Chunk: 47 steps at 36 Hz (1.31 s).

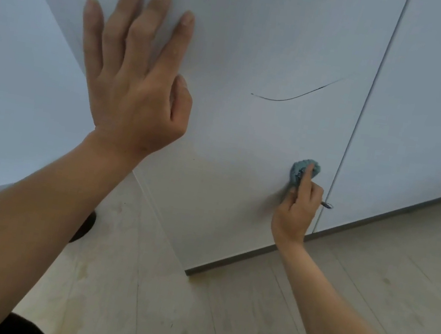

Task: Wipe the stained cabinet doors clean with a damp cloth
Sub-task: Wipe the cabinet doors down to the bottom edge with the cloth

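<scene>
two hands meet the cabinet door [265, 28]: left hand [134, 79] flat, fingers spread; right hand [297, 208] grips blue cloth [299, 169] below dark mark [292, 98].

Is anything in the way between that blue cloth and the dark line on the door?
Nothing visible. The right hand holds the cloth against the cabinet door below the dark line, with only bare door between. The left hand lies flat on the door, off to one side.
</scene>
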Motion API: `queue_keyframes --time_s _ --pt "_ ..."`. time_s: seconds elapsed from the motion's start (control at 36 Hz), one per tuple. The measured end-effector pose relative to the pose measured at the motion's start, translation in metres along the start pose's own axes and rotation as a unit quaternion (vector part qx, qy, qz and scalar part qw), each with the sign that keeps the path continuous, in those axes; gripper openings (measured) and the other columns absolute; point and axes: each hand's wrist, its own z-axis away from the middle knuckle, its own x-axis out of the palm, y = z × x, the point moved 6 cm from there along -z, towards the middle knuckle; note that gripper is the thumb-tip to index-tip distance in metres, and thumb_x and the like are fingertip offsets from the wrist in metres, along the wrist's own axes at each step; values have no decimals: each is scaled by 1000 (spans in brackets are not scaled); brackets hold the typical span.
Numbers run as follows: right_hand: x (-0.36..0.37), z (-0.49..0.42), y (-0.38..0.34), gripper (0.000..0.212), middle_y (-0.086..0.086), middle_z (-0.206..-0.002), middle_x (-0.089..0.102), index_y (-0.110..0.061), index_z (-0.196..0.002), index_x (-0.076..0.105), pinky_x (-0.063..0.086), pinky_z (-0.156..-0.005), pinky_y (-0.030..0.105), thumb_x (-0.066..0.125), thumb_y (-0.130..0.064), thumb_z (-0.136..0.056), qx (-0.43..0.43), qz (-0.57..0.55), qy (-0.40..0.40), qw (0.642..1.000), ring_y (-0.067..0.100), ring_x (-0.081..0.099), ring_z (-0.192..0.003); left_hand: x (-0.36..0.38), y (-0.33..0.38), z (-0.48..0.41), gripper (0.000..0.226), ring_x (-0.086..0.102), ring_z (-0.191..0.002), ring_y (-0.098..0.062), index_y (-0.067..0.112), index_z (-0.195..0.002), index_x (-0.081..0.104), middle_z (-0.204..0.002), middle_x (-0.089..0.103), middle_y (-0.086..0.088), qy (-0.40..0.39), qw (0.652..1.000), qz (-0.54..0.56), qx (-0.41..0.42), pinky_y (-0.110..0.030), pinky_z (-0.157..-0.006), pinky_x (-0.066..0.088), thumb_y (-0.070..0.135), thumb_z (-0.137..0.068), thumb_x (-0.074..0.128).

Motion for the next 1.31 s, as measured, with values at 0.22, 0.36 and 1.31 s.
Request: queue_keyframes --time_s 0.22,0.36,1.31 --pt "-14 -36 14 56 18 -133 46 -9 -160 26 35 -100 24 33 2 -105 215 2 93 972 32 49 -124 1 -1 1 58 43 -144 -43 12 -146 59 -154 50 -16 -6 1000 7 3 -65 -119 25 14 -88 60" --pt "15 4 -45 53 19 -105 52 3 -154 33 33 -82 28 34 -2 -101 -27 27 38 999 27 43 -95 1 -2 0 58 44 -143 -43 12 -146 58 -153 51 -16 -7 1000 5 5 -66 -118 26 15 -88 60" --pt "47 78 -60 53 11 -111 50 -10 -129 57 49 -78 46 52 17 -84 -388 68 -174 903 32 49 -89 -1 -2 0 59 45 -142 -43 14 -145 60 -152 52 -16 -8 1000 -14 8 -66 -117 28 15 -86 62"
